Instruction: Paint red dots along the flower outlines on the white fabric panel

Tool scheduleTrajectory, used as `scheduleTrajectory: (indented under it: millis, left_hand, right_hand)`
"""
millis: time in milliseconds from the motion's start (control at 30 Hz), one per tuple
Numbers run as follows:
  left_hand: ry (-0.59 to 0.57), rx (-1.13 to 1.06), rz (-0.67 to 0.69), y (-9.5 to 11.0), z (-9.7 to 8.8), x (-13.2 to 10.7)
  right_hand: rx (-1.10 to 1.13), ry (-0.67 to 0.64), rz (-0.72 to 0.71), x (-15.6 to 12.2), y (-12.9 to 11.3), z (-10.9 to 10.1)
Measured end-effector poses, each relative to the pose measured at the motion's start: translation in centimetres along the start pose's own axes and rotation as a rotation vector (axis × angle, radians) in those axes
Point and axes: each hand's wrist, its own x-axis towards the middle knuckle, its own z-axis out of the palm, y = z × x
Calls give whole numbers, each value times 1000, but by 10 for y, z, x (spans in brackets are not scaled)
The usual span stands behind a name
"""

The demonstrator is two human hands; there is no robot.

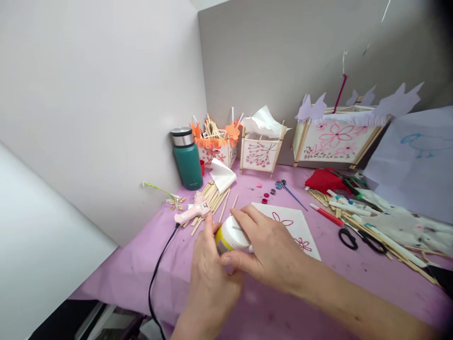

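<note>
A small jar [234,233] with a white lid and a yellow label is tilted between my hands over the table's near part. My left hand [214,274] is closed around its body from the left. The fingers and thumb of my right hand [271,243] grip the jar at its white lid. Under and beyond the right hand lies a white sheet [308,231] with red flowers drawn on it, partly hidden. Left of the jar lies a pink glue gun [193,212] with a black cord, its nozzle near several wooden sticks [214,196].
A green flask [188,163] stands by the left wall. Decorated lanterns [261,153] [336,139] line the back. At right are scissors [361,240], a red marker [326,215], sticks and crumpled paper [414,224]. A thin brush [295,196] lies near small paint pots [279,184].
</note>
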Motion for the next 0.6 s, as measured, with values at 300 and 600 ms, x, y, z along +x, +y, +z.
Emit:
scheduleTrajectory:
  millis: [300,600]
  left_hand:
    - [80,18,18,6,4,-10]
    - [-660,-860,-103,-14,-19,-9]
  right_hand:
    - [-135,136,13,-8,-13,16]
    - [-66,-53,-439,-14,-9,4]
